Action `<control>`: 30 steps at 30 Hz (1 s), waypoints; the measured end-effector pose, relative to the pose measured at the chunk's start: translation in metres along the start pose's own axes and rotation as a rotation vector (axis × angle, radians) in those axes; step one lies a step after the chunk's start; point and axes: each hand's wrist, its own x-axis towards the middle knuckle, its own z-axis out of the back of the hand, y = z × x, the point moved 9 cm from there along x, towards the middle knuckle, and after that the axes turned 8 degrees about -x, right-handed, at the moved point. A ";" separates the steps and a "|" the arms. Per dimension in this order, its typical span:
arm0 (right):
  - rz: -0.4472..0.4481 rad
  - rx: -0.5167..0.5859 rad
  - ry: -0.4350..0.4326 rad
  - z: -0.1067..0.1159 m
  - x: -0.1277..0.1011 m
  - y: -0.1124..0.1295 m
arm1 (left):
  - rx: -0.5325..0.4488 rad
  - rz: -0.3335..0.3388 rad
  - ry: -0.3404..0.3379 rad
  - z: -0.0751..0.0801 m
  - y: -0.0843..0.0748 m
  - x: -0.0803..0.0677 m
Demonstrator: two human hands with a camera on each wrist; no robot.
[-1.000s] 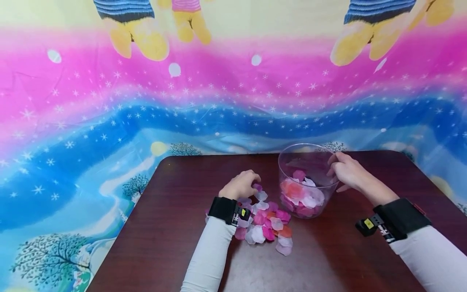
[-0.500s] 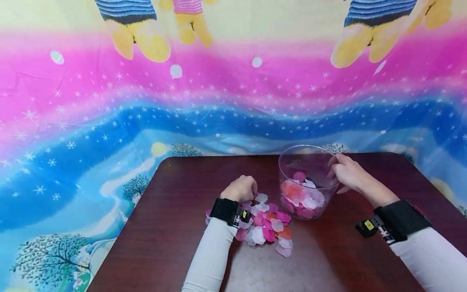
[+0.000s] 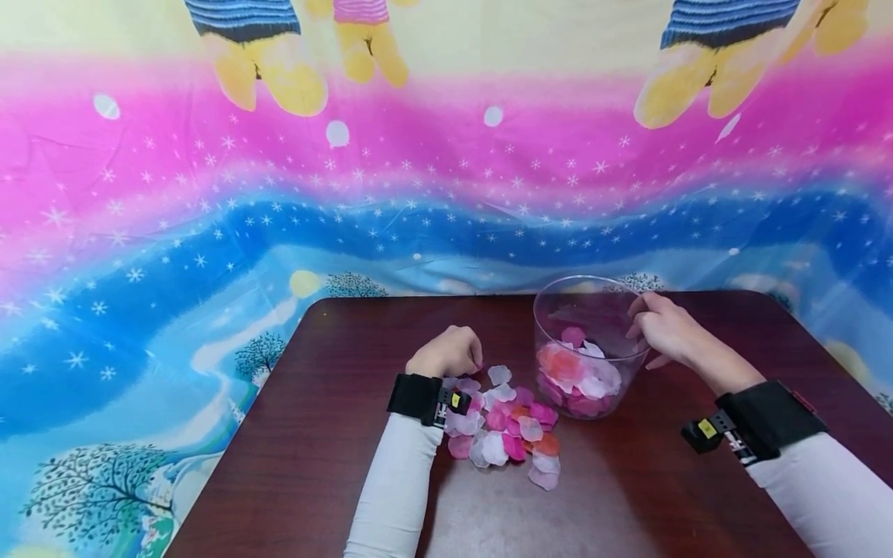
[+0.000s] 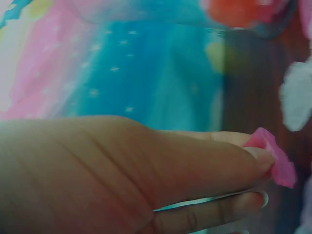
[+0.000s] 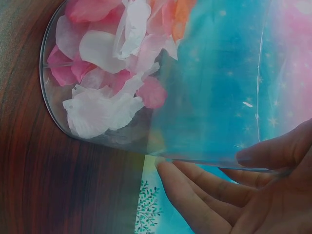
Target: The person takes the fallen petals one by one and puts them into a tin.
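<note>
Between thumb and forefinger, my left hand [image 3: 446,353] pinches a bright pink petal [image 4: 279,161], seen plainly in the left wrist view. That hand hovers at the far left side of a loose heap of fabric-like petals [image 3: 495,418] in pink, white, lilac and orange. To the right of the heap, a clear round tub [image 3: 593,298] stands upright with many petals [image 5: 107,53] lying in its bottom. My right hand [image 3: 666,332] grips the tub's right wall at the rim, thumb on one face and fingers on the other.
The dark red-brown table [image 3: 335,434] carries the heap and the tub. Directly behind its far edge hangs a printed cloth [image 3: 446,201] with snowflakes and trees. Black camera straps [image 3: 415,397] circle both wrists.
My left hand first drew back and down onto the heap's far edge, then shifted left and slightly up with the pink petal. The right hand and tub have stayed put.
</note>
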 end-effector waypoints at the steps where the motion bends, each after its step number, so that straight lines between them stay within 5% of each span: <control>1: 0.000 -0.001 -0.003 0.001 0.000 0.000 | 0.000 -0.021 -0.009 0.005 -0.003 -0.001; 11: -0.006 0.033 0.018 -0.001 -0.001 -0.001 | -0.026 -0.254 -0.108 0.047 -0.049 -0.029; 18: -0.009 0.025 0.012 -0.002 0.000 0.000 | 0.094 -0.484 -0.141 0.068 -0.109 -0.045; 25: -0.009 0.024 0.013 -0.003 -0.001 0.000 | 0.255 -0.632 -0.068 0.056 -0.170 -0.044; 30: -0.010 0.025 0.001 -0.001 -0.002 0.000 | 0.388 -0.663 -0.039 0.040 -0.193 -0.031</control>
